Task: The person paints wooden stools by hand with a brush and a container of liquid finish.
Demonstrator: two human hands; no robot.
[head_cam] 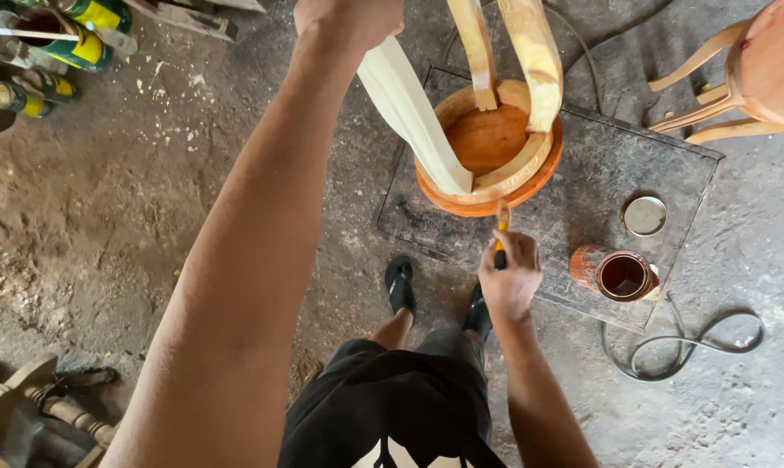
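Head view shows your left hand (347, 19) gripping a bare leg of the upturned stool (487, 147), right hand (509, 276) clasping the brush (501, 227) at its stained rim, legs unstained.

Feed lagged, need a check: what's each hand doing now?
Left hand: closed on the pale stool leg.
Right hand: closed on the brush, at the stool seat rim.
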